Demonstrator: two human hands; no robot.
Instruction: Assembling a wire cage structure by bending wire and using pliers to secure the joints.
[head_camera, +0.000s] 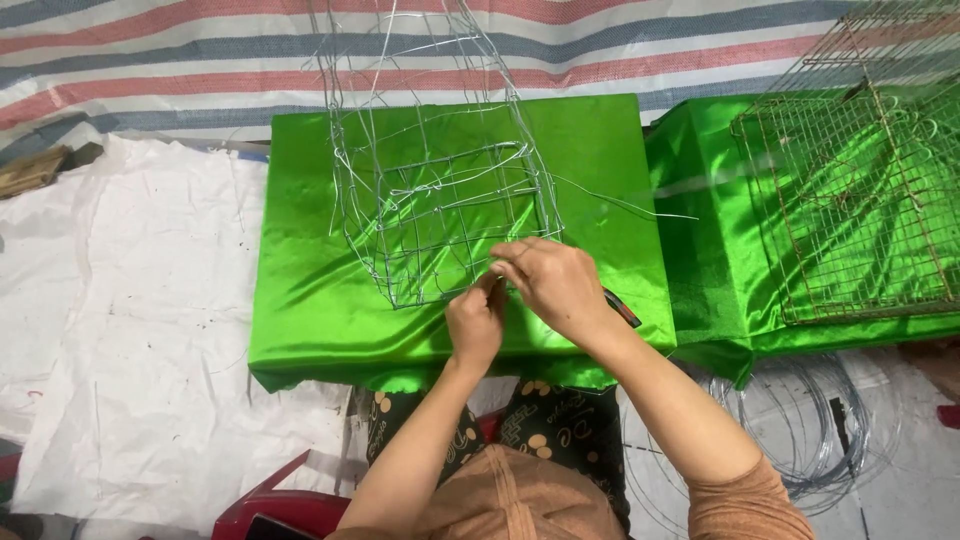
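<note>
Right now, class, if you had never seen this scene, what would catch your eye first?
The bright green cloth over the middle block stands out first, with a half-made wire cage on it. At the cage's near edge the left hand and right hand meet, pinching wire. To the right, a finished mesh cage sits on a second green block, with coiled wire on the floor below.

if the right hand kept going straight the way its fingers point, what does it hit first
The right hand points left and slightly up, so it would most likely meet the silver wire frame at its near bottom edge, which its fingertips already seem to touch; depth is hard to judge.
</note>
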